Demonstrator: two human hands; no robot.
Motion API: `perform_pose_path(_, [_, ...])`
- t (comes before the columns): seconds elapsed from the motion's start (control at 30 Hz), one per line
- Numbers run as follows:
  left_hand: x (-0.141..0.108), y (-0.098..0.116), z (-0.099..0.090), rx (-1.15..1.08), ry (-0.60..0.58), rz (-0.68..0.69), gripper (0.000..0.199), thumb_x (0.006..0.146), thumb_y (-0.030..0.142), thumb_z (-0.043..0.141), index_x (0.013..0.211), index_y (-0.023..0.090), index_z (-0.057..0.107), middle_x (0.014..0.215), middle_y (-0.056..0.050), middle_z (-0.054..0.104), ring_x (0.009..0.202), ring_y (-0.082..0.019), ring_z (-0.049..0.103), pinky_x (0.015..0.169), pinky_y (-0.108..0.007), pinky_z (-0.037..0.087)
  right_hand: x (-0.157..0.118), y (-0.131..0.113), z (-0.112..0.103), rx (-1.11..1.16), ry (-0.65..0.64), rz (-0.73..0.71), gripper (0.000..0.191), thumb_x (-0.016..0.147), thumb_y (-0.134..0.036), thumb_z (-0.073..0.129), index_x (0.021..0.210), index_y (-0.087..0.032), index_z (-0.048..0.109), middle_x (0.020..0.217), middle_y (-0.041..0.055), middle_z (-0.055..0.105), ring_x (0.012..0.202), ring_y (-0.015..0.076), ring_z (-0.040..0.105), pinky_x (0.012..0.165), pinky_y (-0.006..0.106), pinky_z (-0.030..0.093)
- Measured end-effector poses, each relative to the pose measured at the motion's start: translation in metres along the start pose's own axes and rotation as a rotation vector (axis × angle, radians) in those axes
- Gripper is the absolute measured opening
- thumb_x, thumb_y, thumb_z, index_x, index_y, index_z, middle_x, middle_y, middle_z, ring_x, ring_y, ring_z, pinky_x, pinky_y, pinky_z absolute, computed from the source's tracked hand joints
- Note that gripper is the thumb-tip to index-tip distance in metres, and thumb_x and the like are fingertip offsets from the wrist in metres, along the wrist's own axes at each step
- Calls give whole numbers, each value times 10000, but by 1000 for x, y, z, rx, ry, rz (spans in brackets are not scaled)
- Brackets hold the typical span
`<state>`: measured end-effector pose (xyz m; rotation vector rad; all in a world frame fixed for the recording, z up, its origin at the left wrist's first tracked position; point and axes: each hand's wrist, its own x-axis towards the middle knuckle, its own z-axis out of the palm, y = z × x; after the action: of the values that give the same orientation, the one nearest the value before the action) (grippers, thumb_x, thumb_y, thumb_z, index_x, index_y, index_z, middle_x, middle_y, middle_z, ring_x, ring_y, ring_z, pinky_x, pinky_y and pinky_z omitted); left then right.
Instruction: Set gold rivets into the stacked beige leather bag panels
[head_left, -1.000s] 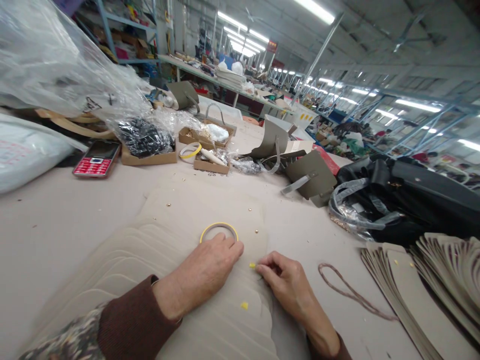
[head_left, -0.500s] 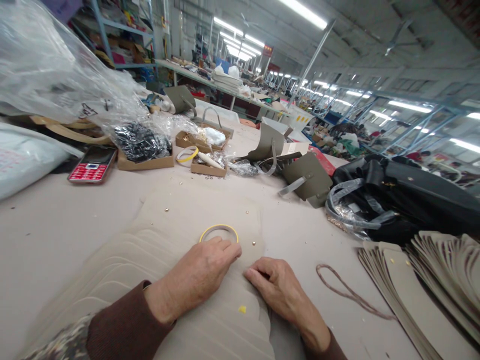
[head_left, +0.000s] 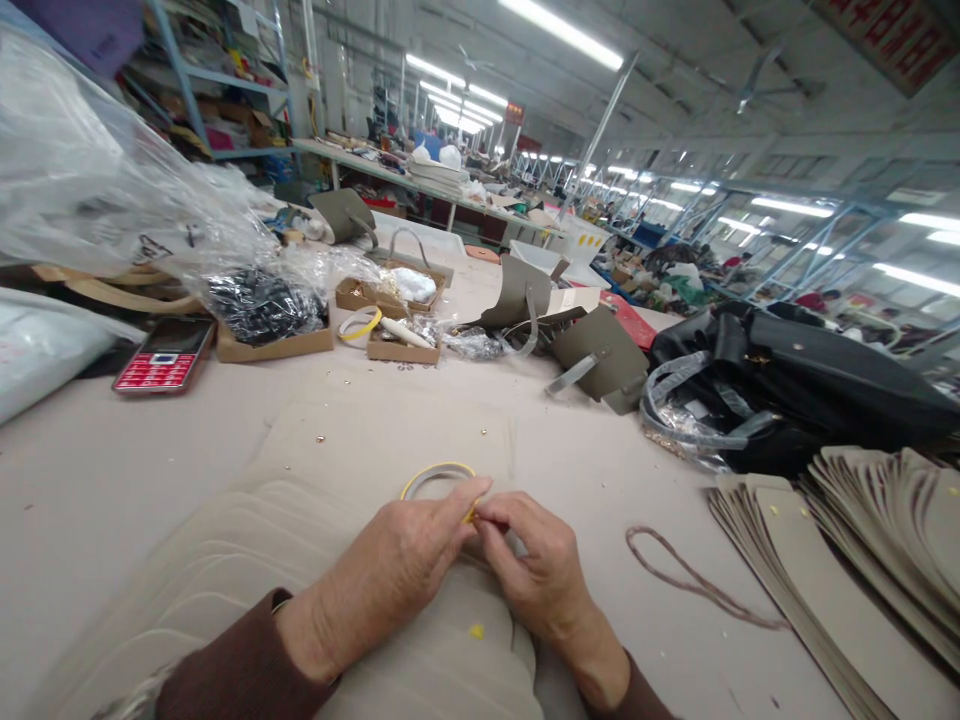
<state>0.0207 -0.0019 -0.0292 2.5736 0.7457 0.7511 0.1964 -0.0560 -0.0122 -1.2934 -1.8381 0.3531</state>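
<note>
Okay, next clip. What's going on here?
A person's left hand holds a yellow-edged roll above a fanned stack of beige panels. The right hand meets it at the roll's near edge, thumb and finger together; whether its grip has anything in it is hard to tell. A small yellow piece lies on the panels below the hands.

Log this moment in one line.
left hand: holding tape roll | right hand: at roll's near edge, grip unclear | below: layered beige sheets, yellow scrap
</note>
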Motion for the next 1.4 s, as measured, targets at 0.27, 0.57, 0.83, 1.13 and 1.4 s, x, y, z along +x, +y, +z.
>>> perform_pose_path(0.27, [8,9,-6,-80,-110,-145,86,969,189,389,979,209,472,768,13,637,680,-157,645,574,-248,437,-5,7,8,-248,61,-98,180,843,-83,459,790,-172,606,677,44,631,622,152,578,600,255,445])
perform_pose_path(0.57, [14,11,0,41,4,-64,206,927,106,375,774,204,471,642,29,507,543,-134,495,509,-274,324,0,-3,6,106,102,421,136,789,-223,556,710,-159,645,587,12,622,496,115,545,501,224,441])
perform_pose_path(0.83, [13,14,2,139,157,40,247,928,102,341,742,202,468,625,18,507,539,-128,482,501,-260,336,10,-11,8,555,139,805,277,674,-407,694,641,-144,612,445,-20,564,373,100,504,392,211,441])
perform_pose_path(1.13, [12,15,3,249,-47,-49,176,932,91,393,843,191,507,739,-6,579,679,-155,568,590,-249,438,3,34,-12,570,124,921,380,625,-456,775,736,-109,668,529,-9,607,408,91,546,430,195,454])
perform_pose_path(1.4, [22,15,-2,363,-345,-203,171,909,79,415,912,195,541,900,-67,595,846,-243,562,655,-337,516,-1,36,-3,306,-6,799,313,772,-446,646,746,-135,653,545,-7,593,448,105,539,459,209,451])
